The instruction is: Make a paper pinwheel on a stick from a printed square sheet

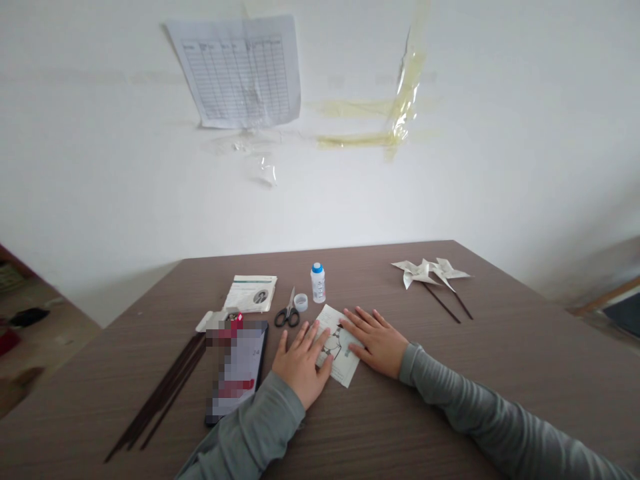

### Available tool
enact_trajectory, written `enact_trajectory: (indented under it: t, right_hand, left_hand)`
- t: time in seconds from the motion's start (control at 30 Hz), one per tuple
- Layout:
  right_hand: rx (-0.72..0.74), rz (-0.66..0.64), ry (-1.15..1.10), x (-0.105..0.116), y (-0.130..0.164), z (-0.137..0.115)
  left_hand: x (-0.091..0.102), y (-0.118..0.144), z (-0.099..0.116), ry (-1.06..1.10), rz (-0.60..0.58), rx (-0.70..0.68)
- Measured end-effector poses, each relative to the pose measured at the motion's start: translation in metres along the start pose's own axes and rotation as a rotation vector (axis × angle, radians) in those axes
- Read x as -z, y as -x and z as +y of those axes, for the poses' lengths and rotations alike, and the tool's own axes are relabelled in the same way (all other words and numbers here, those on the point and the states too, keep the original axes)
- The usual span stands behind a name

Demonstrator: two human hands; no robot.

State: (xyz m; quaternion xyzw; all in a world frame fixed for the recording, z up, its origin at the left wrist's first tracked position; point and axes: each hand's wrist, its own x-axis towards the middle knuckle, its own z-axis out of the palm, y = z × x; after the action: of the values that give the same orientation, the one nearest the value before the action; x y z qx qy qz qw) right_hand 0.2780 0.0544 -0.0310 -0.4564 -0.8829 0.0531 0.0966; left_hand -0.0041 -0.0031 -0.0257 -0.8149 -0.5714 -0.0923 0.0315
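A square of printed paper (339, 373) lies turned at an angle on the table, with line drawings on its face. My left hand (303, 363) rests with spread fingers over its left side. From the right, my right hand (377, 339) lies flat with its fingertips on the paper's other edge. Just beyond my left fingers are black-handled scissors (287, 316) and a small round whitish cap or tub (301, 302). A clear bottle with a blue cap (318, 283) stands upright behind the paper.
Left of my hands lie a phone (240, 367), dark thin sticks (165, 383), a small open box (215, 321) and a stack of printed paper (251, 293). Paper pinwheels on sticks (425, 272) lie at the back right. A white wall (350, 207) borders the table's (400, 427) far edge.
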Motion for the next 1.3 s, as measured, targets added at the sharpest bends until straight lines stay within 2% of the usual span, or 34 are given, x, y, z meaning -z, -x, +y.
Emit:
enact_trajectory:
  t: [0.13,0.23,0.47,0.63,0.8,0.93,1.07,1.3]
  right_hand:
    - [-0.103,-0.038,0.038,0.01,0.001,0.003]
    - [-0.154,-0.038,0.038,0.009,0.001,0.006]
    - [-0.13,0.023,0.014,-0.006,0.001,0.015]
    - [-0.134,0.017,-0.019,-0.004,-0.001,0.016]
    - [-0.03,0.074,-0.175,-0.001,-0.006,0.023]
    - [0.099,0.141,-0.266,-0.007,-0.009,0.016]
    - [0.17,0.051,-0.303,-0.009,-0.007,0.002]
    - [0.071,0.03,-0.178,0.001,0.001,0.0]
  left_hand:
    - [0.004,-0.001,-0.001,0.012,0.004,0.057]
    - [0.008,-0.001,0.0,0.031,-0.005,0.087]
    - [0.006,-0.003,-0.003,0.08,0.02,0.124]
    - [0.005,-0.005,-0.006,0.055,0.041,0.176]
    - [0.007,-0.01,-0.004,0.072,0.031,0.078]
    - [-0.002,-0.013,0.001,0.107,-0.014,-0.015]
    - [-0.005,-0.012,0.006,0.124,-0.032,-0.028]
    - [0.008,-0.007,0.006,0.128,-0.038,0.026]
